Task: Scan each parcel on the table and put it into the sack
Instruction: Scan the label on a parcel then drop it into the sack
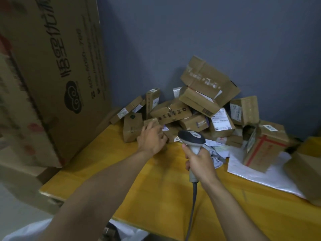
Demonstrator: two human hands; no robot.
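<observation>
A heap of brown cardboard parcels (199,105) is piled on the yellow table (156,180) against the blue-grey wall. My left hand (152,138) closes around a small brown parcel (151,122) at the front left of the heap. My right hand (199,162) grips the handle of a grey and black barcode scanner (191,137), whose head points at the heap; its cable hangs down over the table. The white sack (26,230) shows at the bottom left below the table edge, with a parcel (108,232) inside it.
A big printed cardboard box (52,75) stands at the left of the table. A taped parcel (264,145) sits on a white plastic mailer (260,173) at the right, beside another brown box (305,171). Crumpled grey bags (215,152) lie by the scanner.
</observation>
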